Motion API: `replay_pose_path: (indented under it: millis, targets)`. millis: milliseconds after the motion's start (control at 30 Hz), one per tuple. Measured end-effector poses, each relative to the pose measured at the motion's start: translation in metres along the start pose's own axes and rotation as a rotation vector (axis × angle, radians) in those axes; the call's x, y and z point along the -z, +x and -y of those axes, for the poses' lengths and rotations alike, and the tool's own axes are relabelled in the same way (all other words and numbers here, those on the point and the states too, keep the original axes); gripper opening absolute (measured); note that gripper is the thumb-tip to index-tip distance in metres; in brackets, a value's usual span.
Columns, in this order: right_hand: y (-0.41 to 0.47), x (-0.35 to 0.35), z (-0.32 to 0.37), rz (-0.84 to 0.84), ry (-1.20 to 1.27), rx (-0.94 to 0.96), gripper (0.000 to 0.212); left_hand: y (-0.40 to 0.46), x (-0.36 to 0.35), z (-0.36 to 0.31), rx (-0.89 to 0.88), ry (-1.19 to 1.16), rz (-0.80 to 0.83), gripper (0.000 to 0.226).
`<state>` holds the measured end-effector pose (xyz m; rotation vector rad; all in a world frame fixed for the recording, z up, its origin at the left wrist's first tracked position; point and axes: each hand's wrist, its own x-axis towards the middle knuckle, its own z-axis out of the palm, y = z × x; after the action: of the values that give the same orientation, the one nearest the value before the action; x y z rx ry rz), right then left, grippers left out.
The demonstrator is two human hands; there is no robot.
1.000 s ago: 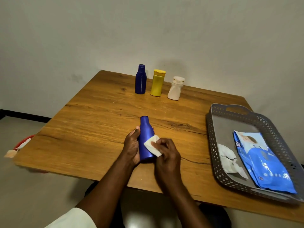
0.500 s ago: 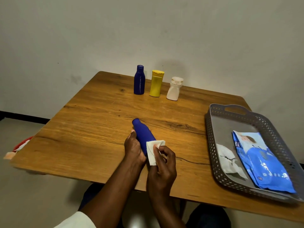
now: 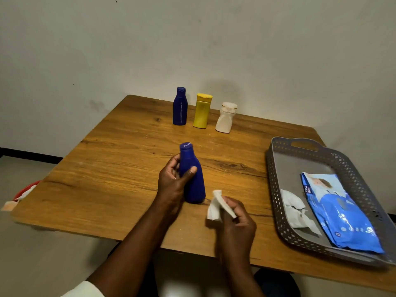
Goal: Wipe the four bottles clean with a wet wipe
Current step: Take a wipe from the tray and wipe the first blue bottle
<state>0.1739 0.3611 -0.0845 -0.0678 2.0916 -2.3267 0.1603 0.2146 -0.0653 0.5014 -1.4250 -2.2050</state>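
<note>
A second ago the blue bottle (image 3: 192, 175) was held above the worktop (image 3: 102, 179), and half a second ago it leaned over to the left; now it stands nearly upright, its base seemingly on the wood, though the hand hides part of it. The left hand (image 3: 174, 183) has shifted up to grip it around the shoulder. The right hand (image 3: 234, 221) has drawn the wet wipe (image 3: 216, 207) off the bottle, and wipe and bottle are now apart
</note>
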Motion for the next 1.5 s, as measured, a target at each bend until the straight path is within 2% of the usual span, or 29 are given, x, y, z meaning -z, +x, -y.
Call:
replay_pose_path:
  millis: [100, 233, 433, 533, 633, 800, 967, 1033, 1167, 1233, 1367, 1500]
  targets:
    - [0.012, 0.008, 0.028, -0.007, 0.066, -0.006, 0.035, -0.009, -0.002, -0.007, -0.097, 0.207, 0.105, 0.05]
    - [0.024, 0.011, 0.056, 0.026, -0.096, 0.255, 0.031, -0.016, -0.003, -0.008, -0.174, 0.384, 0.205, 0.053]
    - [0.035, 0.006, 0.061, 0.056, -0.454, 0.814, 0.029, -0.021, -0.006, -0.009, -0.183, 0.39, 0.248, 0.051]
    - [0.033, -0.003, 0.063, 0.139, -0.657, 0.961, 0.035, -0.024, -0.008, -0.008, -0.168, 0.316, 0.284, 0.049]
    - [0.032, -0.012, 0.063, 0.143, -0.914, 1.053, 0.039, -0.027, -0.01, -0.009, -0.185, 0.306, 0.315, 0.052]
    - [0.037, -0.015, 0.065, 0.087, -1.089, 1.067, 0.045, -0.027, -0.008, -0.011, -0.157, 0.285, 0.332, 0.047]
    - [0.043, -0.014, 0.054, 0.071, -1.039, 1.003, 0.045, -0.026, -0.009, -0.01, -0.138, 0.291, 0.33, 0.047]
    - [0.043, -0.012, 0.048, 0.07, -0.919, 0.94, 0.042, -0.025, -0.01, -0.009, -0.139, 0.295, 0.329, 0.047]
    - [0.042, -0.011, 0.047, 0.001, -0.501, 0.661, 0.034, -0.024, -0.009, -0.008, -0.1, 0.262, 0.271, 0.048]
    - [0.041, -0.011, 0.053, -0.025, -0.395, 0.585, 0.036, -0.024, -0.008, -0.007, -0.107, 0.271, 0.272, 0.049]
    - [0.047, -0.016, 0.067, 0.072, -0.466, 0.67, 0.042, -0.026, -0.012, -0.009, -0.127, 0.271, 0.318, 0.048]
    - [0.04, -0.026, 0.068, 0.237, -0.775, 0.871, 0.036, -0.029, -0.016, -0.01, -0.157, 0.229, 0.36, 0.049]
